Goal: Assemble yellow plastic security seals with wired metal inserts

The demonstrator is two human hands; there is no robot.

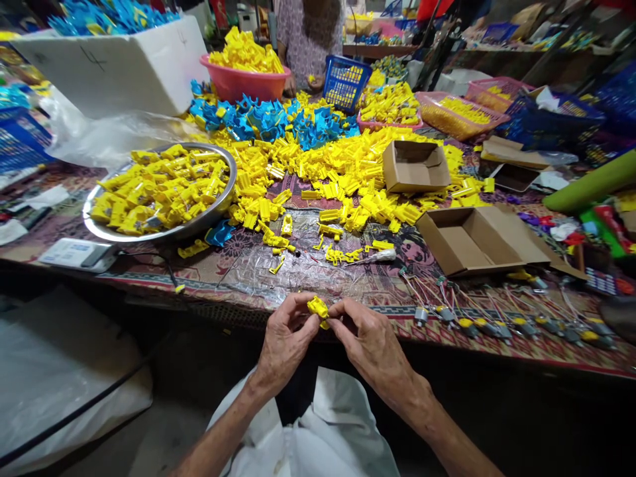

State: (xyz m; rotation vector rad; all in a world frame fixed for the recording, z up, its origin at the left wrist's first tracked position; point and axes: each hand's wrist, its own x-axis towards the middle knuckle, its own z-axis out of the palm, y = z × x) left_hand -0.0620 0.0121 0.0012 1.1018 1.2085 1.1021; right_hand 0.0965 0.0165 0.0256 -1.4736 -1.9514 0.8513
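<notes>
My left hand [285,341] and my right hand [370,341] meet just in front of the table's near edge, both pinching one small yellow plastic part [318,309] between their fingertips. A few loose yellow pieces [338,254] lie on the table straight ahead. Beyond them spreads a big heap of yellow plastic parts [348,175], with blue plastic parts [278,120] piled behind it. A row of small motors with wires [497,324] lies along the table edge to the right of my right hand.
A metal bowl of yellow parts [159,189] sits on a scale at the left. Two open cardboard boxes [477,238] stand at right. A white foam box [114,66], pink basin [246,79] and blue basket [345,83] stand at the back, near another person [308,33].
</notes>
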